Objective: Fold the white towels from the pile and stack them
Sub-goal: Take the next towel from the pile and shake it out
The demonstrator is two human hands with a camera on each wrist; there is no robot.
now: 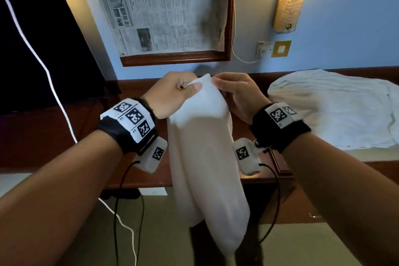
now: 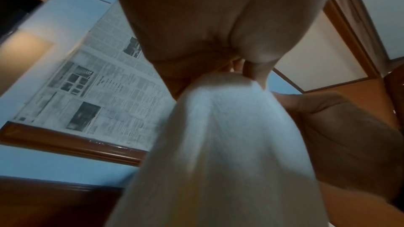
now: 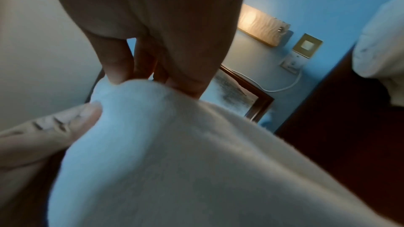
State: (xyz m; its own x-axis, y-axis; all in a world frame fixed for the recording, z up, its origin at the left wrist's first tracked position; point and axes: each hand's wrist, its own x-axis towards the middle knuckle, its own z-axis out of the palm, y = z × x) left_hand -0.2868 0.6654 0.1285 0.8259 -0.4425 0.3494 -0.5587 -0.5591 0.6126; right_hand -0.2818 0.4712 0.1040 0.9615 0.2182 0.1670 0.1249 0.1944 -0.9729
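1. The towel [image 1: 203, 147] is pinched at its top corner by the left hand [image 1: 172, 95], thumb pressed on the cloth; it hangs in the air in front of the worktop [image 1: 133, 93].
2. The adjoining top edge is nipped by the fingertips [image 3: 118, 75] of the right hand [image 1: 239, 93]; a second corner is best found by sliding that hand along the edge, so that the cloth is spread flat.
3. The pile [image 1: 336, 110] is seen on the worktop to the right, well apart; a white cable [image 1: 49, 80] runs near the left arm and could be snagged.
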